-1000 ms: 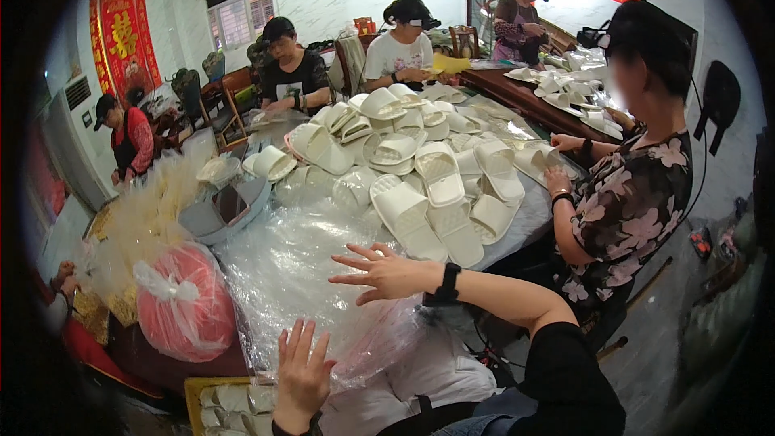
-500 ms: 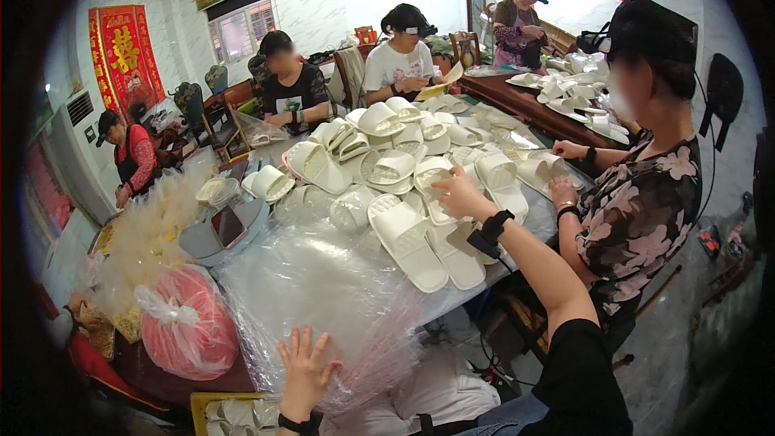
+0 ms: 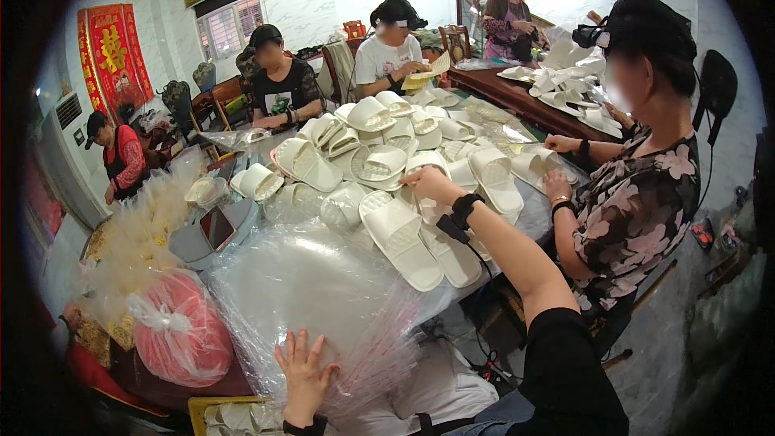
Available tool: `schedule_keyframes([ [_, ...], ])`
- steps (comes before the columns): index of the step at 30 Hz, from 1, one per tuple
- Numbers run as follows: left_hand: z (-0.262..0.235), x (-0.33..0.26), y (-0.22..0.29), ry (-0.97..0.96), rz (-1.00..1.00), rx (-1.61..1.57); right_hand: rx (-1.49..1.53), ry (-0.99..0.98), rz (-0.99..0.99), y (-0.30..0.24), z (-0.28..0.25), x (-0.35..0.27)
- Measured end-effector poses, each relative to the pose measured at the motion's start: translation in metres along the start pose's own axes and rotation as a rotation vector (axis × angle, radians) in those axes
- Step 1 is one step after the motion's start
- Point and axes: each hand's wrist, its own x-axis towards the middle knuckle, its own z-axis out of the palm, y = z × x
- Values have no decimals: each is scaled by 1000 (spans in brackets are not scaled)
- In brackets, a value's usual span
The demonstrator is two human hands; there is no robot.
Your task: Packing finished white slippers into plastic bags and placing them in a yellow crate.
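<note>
My left hand (image 3: 304,375) lies flat with fingers spread on a stack of clear plastic bags (image 3: 282,274) at the table's near edge. Further in, my right hand (image 3: 440,187) reaches to a heap of cream-white slippers (image 3: 373,115). Its fingers are closed at the edge of one slipper (image 3: 428,162) in the middle of the heap; the fingertips are partly hidden. Just below that hand lie two more slippers, a slipper (image 3: 397,234) and its neighbour (image 3: 452,254), soles down with toes pointing toward me.
A tied clear bag with red contents (image 3: 182,327) stands at the left, beside a grey tray (image 3: 194,241) holding a phone (image 3: 217,228). Close on my right, a co-worker (image 3: 638,218) has both hands at slippers. Other people work across the table. A yellow crate (image 3: 199,413) is at the bottom.
My right hand has moved left and slightly further into the slipper heap. My left hand stays on the plastic bags. The whole view has shifted slightly.
</note>
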Motion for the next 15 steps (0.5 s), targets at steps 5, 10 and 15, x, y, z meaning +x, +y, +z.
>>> schedule_keyframes([
  [5, -6, 1, 3, 3, 5, -11, -372, 60, -132, 3, -16, 4],
  [10, 2, 15, 9, 14, 46, -15, -505, 183, -162, -2, -71, -30],
  [15, 6, 14, 5, 38, 72, 2, -671, 262, -108, -11, -80, -31],
])
